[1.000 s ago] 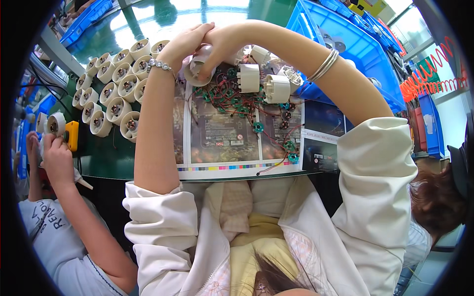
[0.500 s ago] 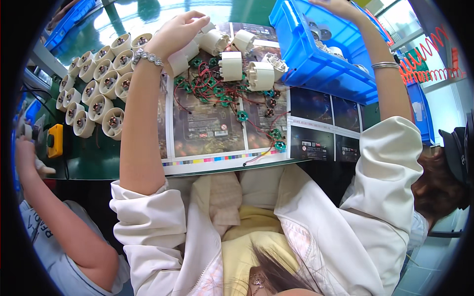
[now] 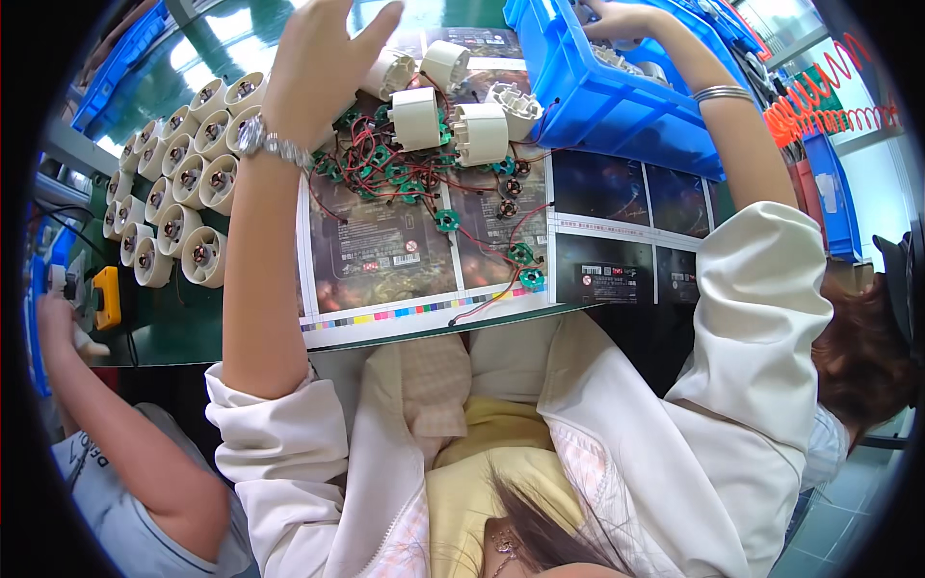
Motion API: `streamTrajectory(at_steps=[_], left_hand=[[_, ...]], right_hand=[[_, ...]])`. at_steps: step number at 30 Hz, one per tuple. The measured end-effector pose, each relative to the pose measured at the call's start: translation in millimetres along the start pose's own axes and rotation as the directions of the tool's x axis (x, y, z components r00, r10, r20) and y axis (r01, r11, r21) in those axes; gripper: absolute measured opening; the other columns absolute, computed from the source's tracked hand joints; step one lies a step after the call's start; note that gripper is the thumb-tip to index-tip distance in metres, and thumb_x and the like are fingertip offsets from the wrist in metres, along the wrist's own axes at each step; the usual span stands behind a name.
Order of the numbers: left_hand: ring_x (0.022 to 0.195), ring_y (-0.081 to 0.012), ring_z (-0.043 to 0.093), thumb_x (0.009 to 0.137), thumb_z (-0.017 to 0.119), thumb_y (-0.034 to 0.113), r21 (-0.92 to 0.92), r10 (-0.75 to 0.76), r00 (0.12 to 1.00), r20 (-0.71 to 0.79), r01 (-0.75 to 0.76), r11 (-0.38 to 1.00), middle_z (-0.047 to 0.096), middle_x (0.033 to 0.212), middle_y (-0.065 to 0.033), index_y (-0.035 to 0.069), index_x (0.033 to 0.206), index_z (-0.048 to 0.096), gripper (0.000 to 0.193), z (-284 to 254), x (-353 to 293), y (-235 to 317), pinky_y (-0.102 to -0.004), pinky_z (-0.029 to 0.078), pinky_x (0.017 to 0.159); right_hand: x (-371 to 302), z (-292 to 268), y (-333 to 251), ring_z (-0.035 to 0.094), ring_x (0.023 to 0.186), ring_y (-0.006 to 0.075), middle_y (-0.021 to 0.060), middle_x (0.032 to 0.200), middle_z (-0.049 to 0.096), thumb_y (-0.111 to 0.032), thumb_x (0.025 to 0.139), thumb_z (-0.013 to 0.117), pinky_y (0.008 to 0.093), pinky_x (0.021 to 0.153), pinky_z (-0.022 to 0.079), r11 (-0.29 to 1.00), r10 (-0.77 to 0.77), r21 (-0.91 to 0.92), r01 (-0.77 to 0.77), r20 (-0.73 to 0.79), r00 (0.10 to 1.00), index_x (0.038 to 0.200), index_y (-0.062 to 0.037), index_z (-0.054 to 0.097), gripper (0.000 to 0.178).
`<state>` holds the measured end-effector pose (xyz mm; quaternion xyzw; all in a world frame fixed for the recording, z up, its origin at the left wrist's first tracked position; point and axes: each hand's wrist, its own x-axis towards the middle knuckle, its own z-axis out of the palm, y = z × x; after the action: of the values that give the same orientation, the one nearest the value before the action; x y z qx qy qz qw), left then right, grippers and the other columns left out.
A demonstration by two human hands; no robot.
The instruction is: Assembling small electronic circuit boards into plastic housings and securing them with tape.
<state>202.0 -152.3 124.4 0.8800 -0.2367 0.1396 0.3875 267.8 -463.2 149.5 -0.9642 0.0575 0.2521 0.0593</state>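
My left hand (image 3: 318, 72) is raised over the far part of the table, thumb stretched away from the fingers. Its fingertips run off the top edge, and I see nothing held. Just right of it, several cream plastic cylindrical housings (image 3: 415, 118) lie beside a tangle of red and black wires with small green ring-shaped circuit boards (image 3: 446, 221). My right hand (image 3: 626, 21) reaches over the blue bin (image 3: 617, 120), fingers bent but apart near its left end. Pale round parts (image 3: 650, 69) lie in the bin below that hand.
Rows of cream housings with metal parts inside (image 3: 204, 255) stand upright at left. A yellow device (image 3: 107, 297) sits beside another person's arm (image 3: 125, 414). Printed sheets (image 3: 385, 279) cover the green table's middle. Red coiled hoses (image 3: 819, 116) hang at right.
The whole view has shifted, so the table things appear farther left. My left hand has moved off the housings, up and left. My right hand has come lower over the bin.
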Motion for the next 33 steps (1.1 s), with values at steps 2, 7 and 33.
streamTrajectory(at_steps=[2,7,33], left_hand=[[0.094,-0.0239,0.059,0.087,0.059,0.011,-0.028,0.011,1.0,-0.008,-0.012,1.0,0.06,0.108,-0.0146,0.0,0.106,0.059,0.022,4.9,-23.5,44.3,-0.0341,0.047,0.089],[0.098,-0.0208,0.061,0.075,0.073,0.021,0.116,0.776,0.608,0.167,-0.794,0.597,0.063,0.116,-0.0031,0.011,0.104,0.071,0.031,53.8,-92.1,110.4,-0.0326,0.049,0.088],[0.119,-0.0449,0.053,0.089,0.059,0.025,0.205,0.631,0.679,0.375,-0.725,0.658,0.051,0.134,-0.027,0.008,0.124,0.063,0.04,155.6,-176.2,122.2,-0.0412,0.047,0.097]], right_hand=[[10.3,-11.0,36.3,0.055,0.083,0.0233,0.0118,0.104,0.06,-0.065,0.076,0.068,0.0332,0.069,0.046,0.999,0.028,0.043,-0.032,0.085,0.996,0.132,-0.0028,0.049,0.086],[24.7,2.5,58.3,0.056,0.075,0.0197,0.0101,0.098,0.061,-0.066,0.073,0.071,0.0314,0.062,0.046,0.987,0.024,0.151,-0.062,0.242,0.97,0.135,-0.0044,0.045,0.091],[7.2,-3.2,22.9,0.057,0.103,0.0304,0.02,0.126,0.053,-0.054,0.073,0.076,0.0397,0.082,0.051,0.97,-0.239,-0.033,0.239,0.011,0.971,0.155,-0.0064,0.003,0.12]])
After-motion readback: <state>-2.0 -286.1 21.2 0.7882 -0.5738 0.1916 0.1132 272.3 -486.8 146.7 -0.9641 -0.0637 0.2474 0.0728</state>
